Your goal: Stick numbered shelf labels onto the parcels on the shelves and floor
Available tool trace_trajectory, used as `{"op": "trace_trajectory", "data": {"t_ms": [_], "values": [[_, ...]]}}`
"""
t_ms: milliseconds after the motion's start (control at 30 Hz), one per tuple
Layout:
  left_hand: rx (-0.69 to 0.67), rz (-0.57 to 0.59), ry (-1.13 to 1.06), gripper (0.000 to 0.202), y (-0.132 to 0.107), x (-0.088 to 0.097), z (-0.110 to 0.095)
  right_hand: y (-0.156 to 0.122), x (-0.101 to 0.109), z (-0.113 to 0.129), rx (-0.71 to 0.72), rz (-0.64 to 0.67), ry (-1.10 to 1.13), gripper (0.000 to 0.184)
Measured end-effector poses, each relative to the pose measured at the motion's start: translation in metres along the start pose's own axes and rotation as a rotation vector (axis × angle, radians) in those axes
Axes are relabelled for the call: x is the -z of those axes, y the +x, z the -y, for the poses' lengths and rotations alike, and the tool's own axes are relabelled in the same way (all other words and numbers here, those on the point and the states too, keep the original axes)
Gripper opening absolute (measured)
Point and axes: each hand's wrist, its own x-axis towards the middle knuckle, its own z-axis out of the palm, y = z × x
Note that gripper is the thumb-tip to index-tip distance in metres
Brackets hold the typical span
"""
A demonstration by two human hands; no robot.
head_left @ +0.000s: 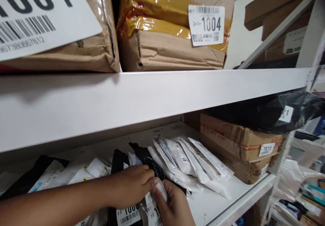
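On the lower shelf, my left hand [133,185] is closed among upright mailing bags, its fingertips hidden behind the knuckles. What it grips cannot be made out. My right hand [175,204] meets it there, thumb and fingers pinching a small white labelled parcel bag [151,209]. Below my left hand stands a black mailing bag [129,216] with a white number label. A black plastic bag [146,156] leans just behind both hands. To their right, several thin white mailing bags [188,163] lean in a row.
White and black parcel bags [54,175] fill the shelf on the left. Cardboard boxes [238,144] with a black bag [266,112] on top stand at right. Overhead runs the white upper shelf edge [152,95], carrying a taped box [175,46] labelled 1004 and another box [83,55].
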Motion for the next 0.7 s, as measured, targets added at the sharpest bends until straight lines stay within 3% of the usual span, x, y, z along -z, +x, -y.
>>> {"op": "trace_trajectory", "data": {"t_ms": [133,367,567,700], "values": [[0.004,0.086,-0.096,0.034,0.0,0.012,0.003,-0.001,0.005,-0.001,0.006,0.052,0.106,0.045],[0.096,-0.022,-0.009,0.036,0.001,0.006,-0.002,-0.003,0.01,0.0,-0.001,0.033,0.049,0.046],[0.038,-0.054,0.2,0.032,0.007,-0.006,-0.005,-0.006,0.014,0.007,-0.022,-0.036,-0.043,0.047],[0.007,-0.029,0.423,0.027,0.011,-0.02,-0.009,-0.011,0.017,0.002,-0.24,0.175,0.27,0.06]]}}
